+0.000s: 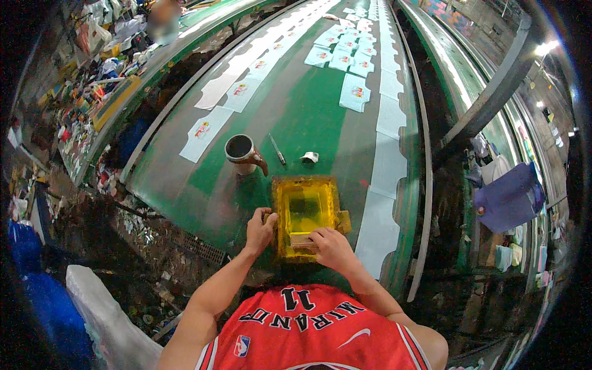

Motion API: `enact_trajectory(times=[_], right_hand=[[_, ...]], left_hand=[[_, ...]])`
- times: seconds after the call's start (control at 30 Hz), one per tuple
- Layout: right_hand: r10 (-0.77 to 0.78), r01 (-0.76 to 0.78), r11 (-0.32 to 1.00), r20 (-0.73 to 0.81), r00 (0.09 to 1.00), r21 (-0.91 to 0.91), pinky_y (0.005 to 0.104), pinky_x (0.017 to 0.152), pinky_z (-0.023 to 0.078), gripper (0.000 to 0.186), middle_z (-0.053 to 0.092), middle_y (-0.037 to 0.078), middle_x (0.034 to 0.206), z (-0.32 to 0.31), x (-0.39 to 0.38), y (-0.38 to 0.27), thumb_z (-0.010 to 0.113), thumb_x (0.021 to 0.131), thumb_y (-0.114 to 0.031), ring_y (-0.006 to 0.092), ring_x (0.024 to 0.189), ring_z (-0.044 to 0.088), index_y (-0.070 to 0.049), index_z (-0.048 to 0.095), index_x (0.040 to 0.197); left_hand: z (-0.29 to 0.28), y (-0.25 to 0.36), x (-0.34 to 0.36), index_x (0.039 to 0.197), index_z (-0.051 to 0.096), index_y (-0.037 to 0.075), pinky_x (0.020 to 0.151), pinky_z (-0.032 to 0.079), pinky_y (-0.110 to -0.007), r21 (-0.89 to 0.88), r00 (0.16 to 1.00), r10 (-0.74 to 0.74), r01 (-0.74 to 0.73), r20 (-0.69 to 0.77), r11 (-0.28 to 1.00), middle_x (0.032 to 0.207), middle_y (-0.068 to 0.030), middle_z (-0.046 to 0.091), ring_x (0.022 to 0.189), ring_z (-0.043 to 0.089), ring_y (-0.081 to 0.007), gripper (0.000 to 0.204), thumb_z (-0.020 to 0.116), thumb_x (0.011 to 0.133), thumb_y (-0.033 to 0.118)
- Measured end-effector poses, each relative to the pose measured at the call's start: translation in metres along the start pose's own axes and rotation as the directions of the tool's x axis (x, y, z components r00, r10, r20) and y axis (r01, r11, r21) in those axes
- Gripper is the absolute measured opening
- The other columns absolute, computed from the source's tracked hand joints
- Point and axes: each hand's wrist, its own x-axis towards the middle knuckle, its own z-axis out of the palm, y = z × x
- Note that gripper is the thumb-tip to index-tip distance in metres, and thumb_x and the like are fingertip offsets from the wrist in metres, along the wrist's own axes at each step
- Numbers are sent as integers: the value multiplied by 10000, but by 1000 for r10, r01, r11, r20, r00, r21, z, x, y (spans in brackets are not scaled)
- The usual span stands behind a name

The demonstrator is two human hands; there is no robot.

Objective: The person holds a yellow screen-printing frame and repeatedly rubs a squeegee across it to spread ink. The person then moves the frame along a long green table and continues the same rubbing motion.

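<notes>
A yellow screen-printing frame (305, 180) lies on the green table just in front of me. The fingers of my left hand (259, 230) are closed on its left side. Inside the frame, near its front end, stands a squeegee (301, 241) with a pale wooden body. My right hand (331, 248) grips the squeegee at its right end. Yellow mesh (304, 203) shows beyond the squeegee, with a darker greenish patch in its middle. What lies under the frame is hard to make out.
Beyond the frame stand a brown-handled jug (239, 148), a pen-like tool (277, 150) and a crumpled white scrap (309, 156). Printed light-blue cloth pieces (205, 131) line the left; plain ones (381, 222) line the right. A slanted metal post (490, 92) rises at right.
</notes>
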Motion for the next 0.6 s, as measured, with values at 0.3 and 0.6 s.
enact_trajectory(times=[0.3,0.6], right_hand=[[-7,12,997,-69,998,74,461,916,538,315,694,153,1086,-18,9,4,692,789,-60,368,1040,649,-44,642,1100],[14,-8,990,-46,999,142,461,934,532,260,698,140,1129,-36,24,9,690,870,-78,375,1067,644,-49,658,1126]], left_hand=[[1,-2,0,1180,654,-14,835,522,-424,64,996,67,-63,-60,996,1040,-212,731,956,696,-328,385,661,964,304],[1,3,-1,1139,669,-15,801,520,-414,39,994,49,-46,-96,998,976,-194,729,888,690,-322,358,657,966,299]])
